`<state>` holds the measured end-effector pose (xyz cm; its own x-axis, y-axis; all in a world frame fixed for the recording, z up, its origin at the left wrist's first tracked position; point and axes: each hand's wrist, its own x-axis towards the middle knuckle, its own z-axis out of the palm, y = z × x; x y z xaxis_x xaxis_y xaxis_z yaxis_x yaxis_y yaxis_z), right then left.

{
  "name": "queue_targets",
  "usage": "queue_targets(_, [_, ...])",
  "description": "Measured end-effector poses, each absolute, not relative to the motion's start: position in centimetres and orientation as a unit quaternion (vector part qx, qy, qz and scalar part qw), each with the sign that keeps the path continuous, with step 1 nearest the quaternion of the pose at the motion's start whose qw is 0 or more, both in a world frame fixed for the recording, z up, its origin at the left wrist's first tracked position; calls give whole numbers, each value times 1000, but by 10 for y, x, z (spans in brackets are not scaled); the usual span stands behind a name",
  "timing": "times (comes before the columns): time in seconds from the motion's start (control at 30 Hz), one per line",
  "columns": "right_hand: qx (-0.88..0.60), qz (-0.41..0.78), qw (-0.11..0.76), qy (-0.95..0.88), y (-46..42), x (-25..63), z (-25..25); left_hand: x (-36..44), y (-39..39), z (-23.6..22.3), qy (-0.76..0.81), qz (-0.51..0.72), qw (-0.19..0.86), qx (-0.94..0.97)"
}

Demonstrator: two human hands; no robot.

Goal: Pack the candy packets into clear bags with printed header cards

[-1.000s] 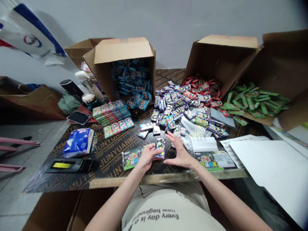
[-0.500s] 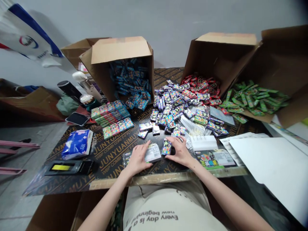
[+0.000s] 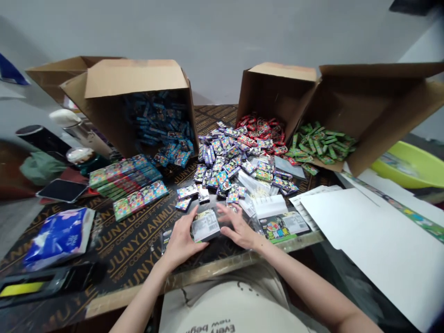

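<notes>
Black printed tabletop (image 3: 138, 245): our left hand (image 3: 181, 238), thumb and fingers parted around the labelled packet (image 3: 205, 225); our right hand (image 3: 239, 227), fingers spread, just beside it; purple boxes (image 3: 225, 157) beyond.

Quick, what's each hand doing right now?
Left hand: fingers and thumb closed on the left side of the white-labelled pack.
Right hand: open, fingers and thumb apart, nothing visible held.

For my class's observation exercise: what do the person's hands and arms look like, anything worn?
The left hand and right hand are ungloved, no watch or bracelet showing. The forearms are bare, no sleeves in view. The cream top has dark lettering.
</notes>
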<state>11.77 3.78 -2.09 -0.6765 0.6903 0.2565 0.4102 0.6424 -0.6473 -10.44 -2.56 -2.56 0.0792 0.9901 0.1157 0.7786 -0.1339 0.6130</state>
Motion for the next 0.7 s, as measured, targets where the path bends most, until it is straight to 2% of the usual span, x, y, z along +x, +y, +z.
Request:
queue_targets(0.07, [-314,260,249,-878,52,126,-21,-100,-23,-28,627,259,204,706])
queue_targets(0.17, [-469,135,343,-802,101,153,-27,-94,-22,-37,638,247,201,701])
queue_targets(0.2, [-516,90,352,-776,123,165,-30,-92,-22,-42,641,241,196,702])
queue_targets(0.3, [-606,10,311,-732,186,199,-39,-88,-24,-56,636,218,174,719])
queue_targets(0.47, [-670,30,247,-699,258,222,-38,-82,-28,-66,622,198,171,738])
queue_targets(0.7, [-649,49,297,-698,323,198,-10,-83,-32,-72,638,172,197,724])
